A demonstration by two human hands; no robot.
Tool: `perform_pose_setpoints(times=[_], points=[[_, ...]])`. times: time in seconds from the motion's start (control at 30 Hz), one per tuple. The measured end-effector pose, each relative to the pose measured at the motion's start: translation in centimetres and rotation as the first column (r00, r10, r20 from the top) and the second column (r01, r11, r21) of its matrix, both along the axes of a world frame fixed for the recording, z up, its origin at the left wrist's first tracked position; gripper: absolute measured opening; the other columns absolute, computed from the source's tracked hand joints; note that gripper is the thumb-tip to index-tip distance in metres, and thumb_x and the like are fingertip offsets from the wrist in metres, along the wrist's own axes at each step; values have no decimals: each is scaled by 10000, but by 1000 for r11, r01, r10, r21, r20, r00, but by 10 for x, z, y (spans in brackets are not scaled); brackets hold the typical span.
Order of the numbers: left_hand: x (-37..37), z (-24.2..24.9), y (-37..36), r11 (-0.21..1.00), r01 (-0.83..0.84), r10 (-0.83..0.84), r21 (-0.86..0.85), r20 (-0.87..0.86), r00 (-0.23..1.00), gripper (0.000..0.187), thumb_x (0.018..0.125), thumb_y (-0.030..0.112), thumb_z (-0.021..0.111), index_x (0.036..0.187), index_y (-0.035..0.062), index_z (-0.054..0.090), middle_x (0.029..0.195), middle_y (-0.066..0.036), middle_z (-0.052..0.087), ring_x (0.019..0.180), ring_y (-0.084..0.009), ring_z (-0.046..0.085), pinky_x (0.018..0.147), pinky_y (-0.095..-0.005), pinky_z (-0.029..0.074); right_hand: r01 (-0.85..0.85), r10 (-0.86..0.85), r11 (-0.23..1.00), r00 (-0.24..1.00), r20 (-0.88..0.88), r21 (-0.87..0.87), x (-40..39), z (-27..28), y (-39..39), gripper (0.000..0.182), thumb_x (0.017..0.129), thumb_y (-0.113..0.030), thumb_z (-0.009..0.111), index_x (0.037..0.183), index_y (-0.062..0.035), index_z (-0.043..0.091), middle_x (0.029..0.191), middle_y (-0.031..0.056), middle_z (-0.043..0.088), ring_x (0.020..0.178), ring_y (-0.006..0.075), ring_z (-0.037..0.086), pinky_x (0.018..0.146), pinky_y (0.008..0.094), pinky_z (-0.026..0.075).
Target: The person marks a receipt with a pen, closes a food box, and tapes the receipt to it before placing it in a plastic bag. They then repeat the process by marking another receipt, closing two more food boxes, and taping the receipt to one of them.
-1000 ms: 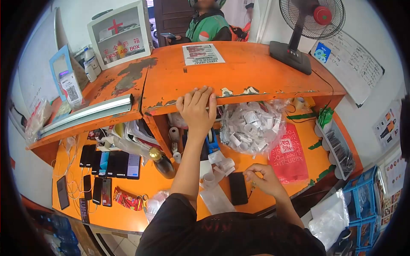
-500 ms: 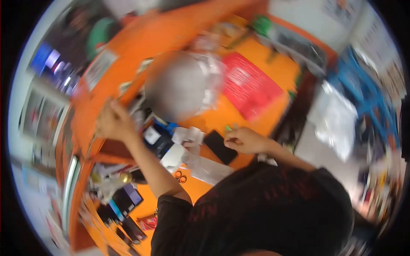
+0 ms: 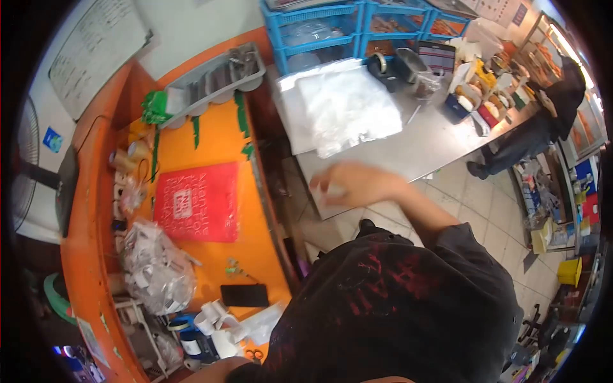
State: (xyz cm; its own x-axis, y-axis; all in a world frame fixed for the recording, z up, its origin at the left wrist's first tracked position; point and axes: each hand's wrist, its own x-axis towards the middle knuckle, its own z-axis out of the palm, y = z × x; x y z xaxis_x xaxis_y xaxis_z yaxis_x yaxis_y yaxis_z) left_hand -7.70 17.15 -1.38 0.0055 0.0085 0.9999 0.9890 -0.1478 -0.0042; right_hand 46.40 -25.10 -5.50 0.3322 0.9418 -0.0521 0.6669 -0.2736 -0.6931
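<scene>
Steel-grey bench (image 3: 408, 150) stretches before us, and our right hand (image 3: 354, 184) is out over its near edge, fingers (image 3: 324, 180) spread apart and holding nothing. We judge the step in hand to be a reach toward the heap of clear plastic bags (image 3: 345, 105), which lies at about twelve o'clock from the hand, near but apart from the fingertips; motion blur keeps us from telling whether the palm touches the bench top. For the next move we would need to carry the hand further up and across the steel, then close the fingers on a single bag's edge, since the sheets look thin and likely to cling together.

Our left hand is out of view; only a strip of forearm (image 3: 211, 371) shows at the bottom edge, so we cannot tell its state. At nine o'clock from the right hand sits the orange counter (image 3: 255, 191) with a red plastic bag (image 3: 198, 201), and lower down a black phone (image 3: 244, 295) beside paper rolls (image 3: 214, 322). At two o'clock another person (image 3: 543, 121) stands by the far end of the bench.
</scene>
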Motion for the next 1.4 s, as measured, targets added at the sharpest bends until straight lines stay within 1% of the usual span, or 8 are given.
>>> perform_pose_setpoints(times=[0.07,0.17,0.23,0.4,0.97,1.2,1.33,1.4], points=[[16,-4,-13,999,41,-41,-6,5,999,282,842,379,596,739,148,720,605,-24,618,545,-203,575,491,-380,394,218,-280,911,950,137,350,19,79,-56,339,786,-215,673,1037,-7,585,1001,137,633,944,288,602,839,372,463],[51,-8,-30,995,92,-92,-38,1,996,277,844,368,594,744,142,718,619,-24,621,556,-199,577,499,-373,400,-23,-479,641,769,423,767,36,166,-144,592,796,-357,636,1158,89,493,1193,233,506,1091,303,509,937,401,385],[85,-11,-47,989,134,-135,-57,-13,991,274,845,361,592,747,137,717,628,-24,623,563,-196,579,505,-369,404,-403,-310,651,633,709,644,40,228,-219,611,810,-351,618,1205,82,446,1210,258,480,1119,340,482,970,436,349],[171,-18,-111,972,201,-206,-119,-31,978,267,848,342,589,754,126,713,651,-24,627,581,-190,583,519,-359,413,-415,-332,770,389,859,485,83,251,-279,602,812,-346,618,1202,79,445,1206,253,481,1119,340,479,971,437,346],[362,-73,-277,879,204,-196,-432,65,979,242,857,279,577,778,88,702,728,-25,642,643,-167,597,567,-324,444,-353,-382,805,307,871,477,273,215,-446,572,817,-327,618,1192,69,444,1192,234,483,1119,337,469,975,443,338],[398,-70,-286,869,225,-230,-442,42,972,232,861,254,573,789,72,698,760,-25,648,668,-157,603,586,-309,457,-86,-591,773,260,763,628,283,198,-484,560,819,-319,618,1187,65,443,1187,226,484,1119,336,465,977,446,334],[425,-63,-300,869,229,-237,-439,38,971,226,863,239,570,794,63,695,778,-25,652,683,-152,606,598,-301,465,150,-858,440,359,366,885,309,99,-506,420,814,-217,609,1118,33,464,1135,191,487,1093,308,461,965,429,340],[440,-55,-311,876,245,-255,-414,32,966,224,864,231,569,797,59,694,787,-25,653,690,-149,608,603,-297,469,372,-890,440,299,344,817,309,42,-512,289,730,-44,611,993,4,501,1019,176,528,973,280,494,853,368,381]])
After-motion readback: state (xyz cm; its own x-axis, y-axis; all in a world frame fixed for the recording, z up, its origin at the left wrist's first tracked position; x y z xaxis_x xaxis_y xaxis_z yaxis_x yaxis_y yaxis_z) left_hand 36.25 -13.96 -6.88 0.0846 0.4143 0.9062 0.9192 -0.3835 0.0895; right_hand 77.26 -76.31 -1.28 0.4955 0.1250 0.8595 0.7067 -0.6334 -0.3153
